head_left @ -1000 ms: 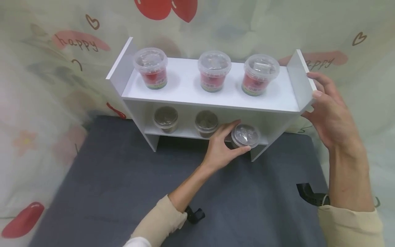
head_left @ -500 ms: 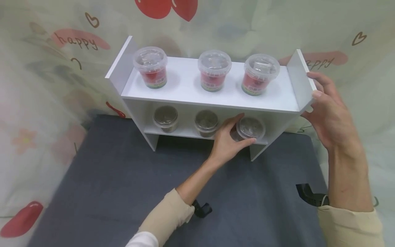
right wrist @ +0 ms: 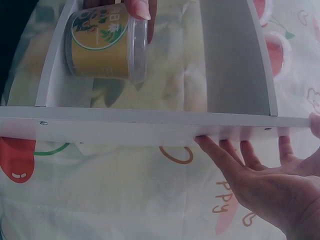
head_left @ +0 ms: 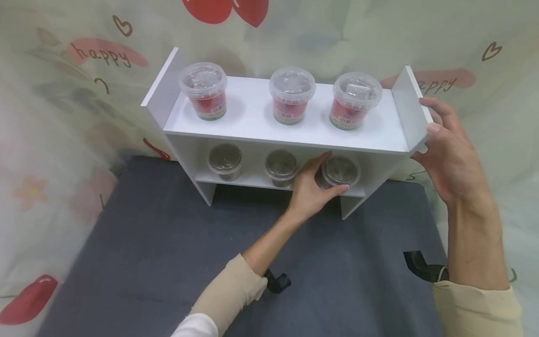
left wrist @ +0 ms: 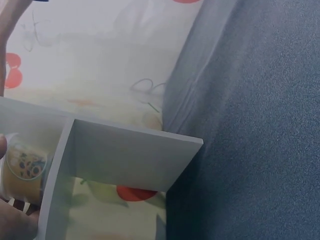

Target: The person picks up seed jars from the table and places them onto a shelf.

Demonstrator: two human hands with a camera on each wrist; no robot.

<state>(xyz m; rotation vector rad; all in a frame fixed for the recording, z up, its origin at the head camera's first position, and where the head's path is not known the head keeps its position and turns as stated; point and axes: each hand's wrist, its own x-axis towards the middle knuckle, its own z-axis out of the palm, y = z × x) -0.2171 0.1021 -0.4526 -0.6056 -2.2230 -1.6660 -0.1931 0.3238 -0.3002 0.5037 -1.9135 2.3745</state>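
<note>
My left hand (head_left: 310,189) grips a clear-lidded plastic tub (head_left: 342,170) with a yellow label at the right end of the lower shelf; in the right wrist view that tub (right wrist: 102,44) stands on the shelf board. Fingers reach round its left side and the thumb lies at its front. My right hand (head_left: 454,157) holds the right side panel (head_left: 410,110) of the white shelf unit (head_left: 269,132) near its top, thumb in front and fingers on the outer face. Two similar tubs, one in the middle (head_left: 281,167) and one at left (head_left: 225,160), stand on the lower shelf.
On the upper shelf stand a left red-labelled tub (head_left: 205,91), a middle one (head_left: 292,95) and a right one (head_left: 355,99). The unit stands on a dark grey cloth surface (head_left: 168,262), against a patterned fabric backdrop (head_left: 320,32).
My left hand has moved the tub back and slightly right, setting it level on the lower shelf. The right hand keeps its hold on the side panel.
</note>
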